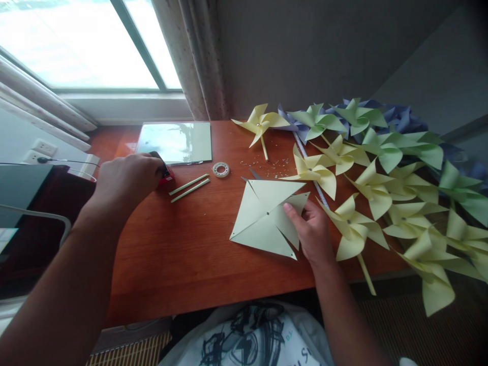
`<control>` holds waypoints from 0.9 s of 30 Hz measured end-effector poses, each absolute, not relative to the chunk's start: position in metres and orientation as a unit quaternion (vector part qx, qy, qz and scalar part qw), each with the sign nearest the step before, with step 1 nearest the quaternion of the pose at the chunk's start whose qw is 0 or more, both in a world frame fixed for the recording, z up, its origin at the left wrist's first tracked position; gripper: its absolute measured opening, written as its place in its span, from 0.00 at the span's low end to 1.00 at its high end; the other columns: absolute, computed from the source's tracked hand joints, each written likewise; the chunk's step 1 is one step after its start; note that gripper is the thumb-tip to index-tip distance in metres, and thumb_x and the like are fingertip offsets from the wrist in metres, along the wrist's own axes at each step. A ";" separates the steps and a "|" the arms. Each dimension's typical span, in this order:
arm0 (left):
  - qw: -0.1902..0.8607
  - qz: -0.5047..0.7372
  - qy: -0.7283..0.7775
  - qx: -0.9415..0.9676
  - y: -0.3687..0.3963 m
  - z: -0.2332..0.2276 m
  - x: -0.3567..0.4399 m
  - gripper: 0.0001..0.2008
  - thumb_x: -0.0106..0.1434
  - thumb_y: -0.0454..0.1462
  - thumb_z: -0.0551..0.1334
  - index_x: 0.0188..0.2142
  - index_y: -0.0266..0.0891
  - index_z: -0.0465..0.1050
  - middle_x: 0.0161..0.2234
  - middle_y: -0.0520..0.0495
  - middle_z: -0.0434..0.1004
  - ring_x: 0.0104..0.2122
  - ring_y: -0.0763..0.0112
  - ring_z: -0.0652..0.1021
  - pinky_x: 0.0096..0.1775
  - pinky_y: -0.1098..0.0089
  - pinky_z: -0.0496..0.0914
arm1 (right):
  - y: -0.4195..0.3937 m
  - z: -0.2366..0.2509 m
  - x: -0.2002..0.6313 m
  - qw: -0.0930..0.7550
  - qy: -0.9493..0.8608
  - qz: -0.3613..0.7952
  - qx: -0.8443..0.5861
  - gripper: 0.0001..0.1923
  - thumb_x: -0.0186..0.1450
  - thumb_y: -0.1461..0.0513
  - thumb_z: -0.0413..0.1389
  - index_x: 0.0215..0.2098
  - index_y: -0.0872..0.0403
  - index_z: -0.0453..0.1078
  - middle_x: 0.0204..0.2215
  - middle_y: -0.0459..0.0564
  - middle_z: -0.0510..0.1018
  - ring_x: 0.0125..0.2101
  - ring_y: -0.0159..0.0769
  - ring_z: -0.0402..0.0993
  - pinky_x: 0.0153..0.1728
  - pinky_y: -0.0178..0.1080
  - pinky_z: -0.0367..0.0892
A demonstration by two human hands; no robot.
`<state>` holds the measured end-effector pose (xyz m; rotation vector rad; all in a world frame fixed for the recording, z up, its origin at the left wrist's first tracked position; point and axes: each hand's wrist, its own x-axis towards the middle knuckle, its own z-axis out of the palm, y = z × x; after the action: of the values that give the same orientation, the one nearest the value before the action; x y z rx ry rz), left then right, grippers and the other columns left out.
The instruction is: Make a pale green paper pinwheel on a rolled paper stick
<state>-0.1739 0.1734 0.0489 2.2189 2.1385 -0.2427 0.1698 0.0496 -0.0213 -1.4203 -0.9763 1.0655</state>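
Paper square (263, 216) pinned w/ right hand (310, 229); left hand (127, 178) on red tool (165, 175).

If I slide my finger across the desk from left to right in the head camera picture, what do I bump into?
Left hand on a red tool → two paper sticks → tape roll → cut paper square → right hand → pile of pinwheels.
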 end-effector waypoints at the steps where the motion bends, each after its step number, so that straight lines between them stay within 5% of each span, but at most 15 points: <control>1: -0.011 -0.103 0.688 0.718 0.172 0.050 -0.173 0.19 0.67 0.43 0.52 0.42 0.40 0.80 0.42 0.38 0.78 0.39 0.50 0.76 0.40 0.57 0.65 | 0.050 -0.021 0.170 0.528 -0.410 0.446 -0.595 0.10 0.63 0.53 0.64 0.37 0.49 0.78 0.32 0.46 0.83 0.34 0.43 0.78 0.36 0.40 0.72; 6: -0.088 -0.107 0.683 0.718 0.164 0.053 -0.171 0.26 0.72 0.46 0.43 0.47 0.43 0.79 0.46 0.40 0.77 0.36 0.55 0.76 0.36 0.62 0.67 | 0.049 -0.020 0.170 0.524 -0.416 0.439 -0.600 0.11 0.63 0.53 0.64 0.36 0.51 0.77 0.31 0.47 0.82 0.33 0.42 0.77 0.34 0.40 0.72; 16: -0.111 0.002 0.717 0.688 0.160 0.044 -0.177 0.22 0.67 0.50 0.54 0.47 0.41 0.80 0.35 0.42 0.81 0.33 0.55 0.77 0.34 0.65 0.62 | 0.050 -0.023 0.170 0.517 -0.418 0.431 -0.611 0.12 0.62 0.51 0.64 0.36 0.50 0.77 0.29 0.46 0.81 0.31 0.42 0.77 0.33 0.40 0.72; 27: -0.090 0.038 0.739 0.666 0.158 0.040 -0.178 0.19 0.64 0.47 0.58 0.46 0.42 0.81 0.35 0.44 0.82 0.33 0.57 0.76 0.34 0.66 0.60 | 0.049 -0.022 0.171 0.522 -0.420 0.436 -0.602 0.11 0.62 0.52 0.64 0.37 0.50 0.78 0.31 0.46 0.82 0.32 0.42 0.77 0.34 0.40 0.72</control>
<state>-0.1776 0.1582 0.0401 2.2210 2.4656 0.1268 0.1709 0.0491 -0.0217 -1.4411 -1.0056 1.0440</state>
